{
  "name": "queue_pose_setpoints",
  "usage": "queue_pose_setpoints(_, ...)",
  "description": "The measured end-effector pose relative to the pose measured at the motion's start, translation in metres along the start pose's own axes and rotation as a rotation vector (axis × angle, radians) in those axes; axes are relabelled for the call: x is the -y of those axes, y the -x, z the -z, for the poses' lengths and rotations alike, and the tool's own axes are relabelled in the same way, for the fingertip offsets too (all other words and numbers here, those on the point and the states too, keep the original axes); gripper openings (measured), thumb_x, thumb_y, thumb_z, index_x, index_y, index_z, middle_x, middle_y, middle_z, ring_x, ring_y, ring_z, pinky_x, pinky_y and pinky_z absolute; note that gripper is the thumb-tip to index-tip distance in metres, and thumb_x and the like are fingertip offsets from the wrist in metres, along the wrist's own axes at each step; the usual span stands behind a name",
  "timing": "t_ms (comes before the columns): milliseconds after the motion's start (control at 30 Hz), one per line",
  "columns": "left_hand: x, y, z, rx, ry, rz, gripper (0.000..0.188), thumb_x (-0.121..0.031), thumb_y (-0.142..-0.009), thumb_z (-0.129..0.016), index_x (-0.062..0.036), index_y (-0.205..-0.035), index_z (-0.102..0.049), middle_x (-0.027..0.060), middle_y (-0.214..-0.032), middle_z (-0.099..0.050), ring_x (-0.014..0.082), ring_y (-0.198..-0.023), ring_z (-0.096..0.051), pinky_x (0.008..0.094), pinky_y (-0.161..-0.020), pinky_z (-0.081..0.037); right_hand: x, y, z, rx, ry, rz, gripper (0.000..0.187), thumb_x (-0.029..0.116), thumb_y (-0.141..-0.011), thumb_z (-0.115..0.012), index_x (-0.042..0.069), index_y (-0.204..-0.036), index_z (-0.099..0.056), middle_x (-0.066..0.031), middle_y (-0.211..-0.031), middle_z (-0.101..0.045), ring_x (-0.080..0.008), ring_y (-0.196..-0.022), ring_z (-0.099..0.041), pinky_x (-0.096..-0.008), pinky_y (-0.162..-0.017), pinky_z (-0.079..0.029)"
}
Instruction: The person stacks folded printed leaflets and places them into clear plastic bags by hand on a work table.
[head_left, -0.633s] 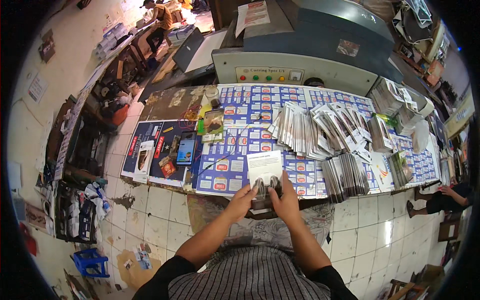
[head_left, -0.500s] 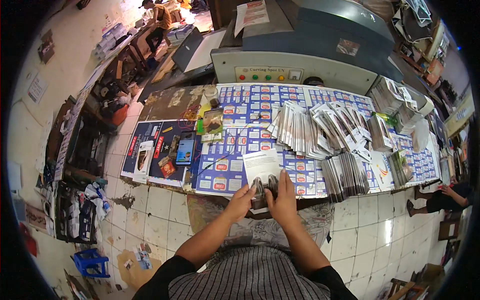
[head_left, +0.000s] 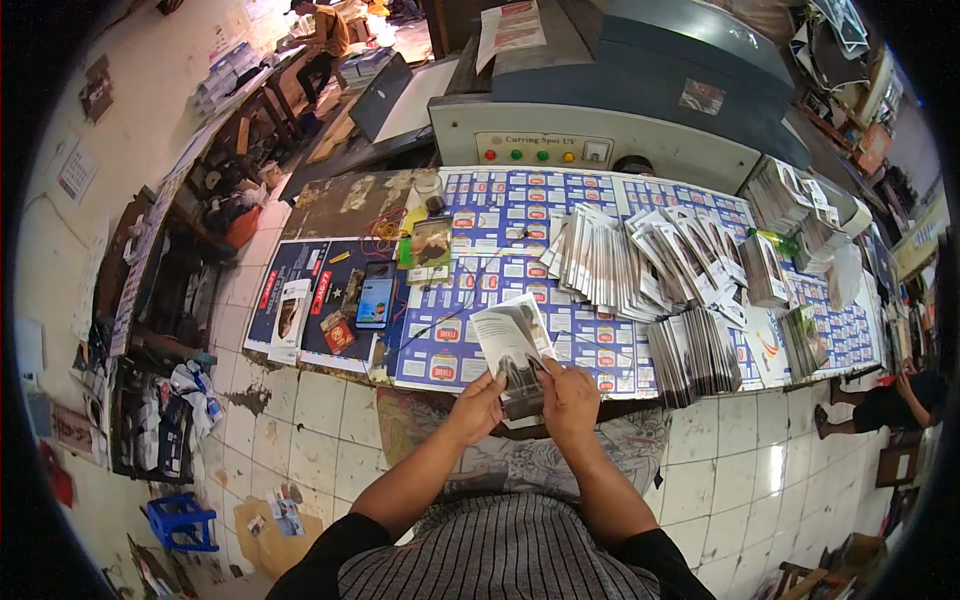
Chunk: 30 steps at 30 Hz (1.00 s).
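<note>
Over the table's near edge I hold a thin printed booklet (head_left: 505, 337), pale with text above and a dark picture below. My left hand (head_left: 477, 410) pinches its lower left side. My right hand (head_left: 570, 402) grips the lower right, fingers curled in. The upper pages stand a little apart, with a second pale sheet behind the front one. To the right lie fanned piles of similar booklets (head_left: 600, 262). Nearer the front edge, a row of dark-edged booklets (head_left: 693, 355) leans together. I cannot make out how many sheets are in my hands.
Blue printed sheets (head_left: 440, 335) cover the table. Left on it are a phone (head_left: 374, 296), a small picture packet (head_left: 430, 245) and a tape roll (head_left: 428, 188). A large grey machine (head_left: 600, 140) stands behind. A blue stool (head_left: 182, 522) is lower left; people are at far left and right.
The booklet has turned and tilted left, and its upper pages have come apart. My right hand has curled and dropped slightly along its right side. The view has shifted a little.
</note>
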<state>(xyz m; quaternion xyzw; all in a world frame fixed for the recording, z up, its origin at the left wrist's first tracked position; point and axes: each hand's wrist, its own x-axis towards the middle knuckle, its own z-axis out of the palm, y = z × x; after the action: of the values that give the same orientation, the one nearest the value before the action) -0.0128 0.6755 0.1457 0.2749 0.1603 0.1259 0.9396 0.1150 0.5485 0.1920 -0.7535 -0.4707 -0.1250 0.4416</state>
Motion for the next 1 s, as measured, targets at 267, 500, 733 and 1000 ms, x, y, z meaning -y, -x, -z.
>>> queue_pose_setpoints(267,0.0,-0.003,0.003,0.059,-0.035,-0.002,0.042,-0.032,-0.108,-0.041,-0.0099,-0.143,-0.044,0.0067,-0.139,-0.055,0.0215,-0.128,-0.053,0.0433,-0.105,-0.047,0.018,-0.014,0.004,-0.088,0.152,0.063,0.026,0.004,-0.083,-0.068,0.011,-0.108,-0.072,-0.0131,-0.1,-0.07,-0.0314,-0.09,-0.068,-0.0402,-0.087,-0.05)
queue_pose_setpoints(500,-0.016,-0.005,0.021,0.09,0.252,0.055,0.065,-0.053,-0.1,-0.05,-0.0107,-0.149,-0.038,0.0057,-0.142,-0.054,0.0245,-0.131,-0.051,0.0446,-0.109,-0.042,0.008,-0.023,-0.004,0.1,-0.93,-0.798,0.021,0.009,-0.095,-0.067,-0.003,-0.112,-0.065,-0.0044,-0.1,-0.07,-0.0108,-0.089,-0.063,-0.0246,-0.08,-0.049)
queue_pose_setpoints(733,-0.015,-0.034,0.054,-0.292,-0.5,-0.214,0.054,-0.01,-0.095,-0.066,-0.0005,-0.142,-0.042,0.0064,-0.122,-0.064,0.0214,-0.116,-0.06,0.0364,-0.099,-0.046,-0.073,-0.003,-0.036,0.138,-0.711,-0.906,0.024,0.012,-0.094,-0.067,-0.001,-0.114,-0.065,-0.0042,-0.091,-0.07,-0.0077,-0.076,-0.059,-0.0254,-0.066,-0.047)
queue_pose_setpoints(1000,-0.01,-0.051,0.045,-0.612,-1.858,-0.575,0.069,-0.015,-0.08,-0.073,-0.012,-0.144,-0.047,0.0176,-0.139,-0.051,0.033,-0.13,-0.046,0.0521,-0.105,-0.037,-0.106,0.007,-0.055,0.132,-0.254,-0.634,0.028,0.011,-0.09,-0.068,-0.004,-0.113,-0.062,-0.0178,-0.095,-0.072,-0.0206,-0.08,-0.068,-0.0331,-0.073,-0.051)
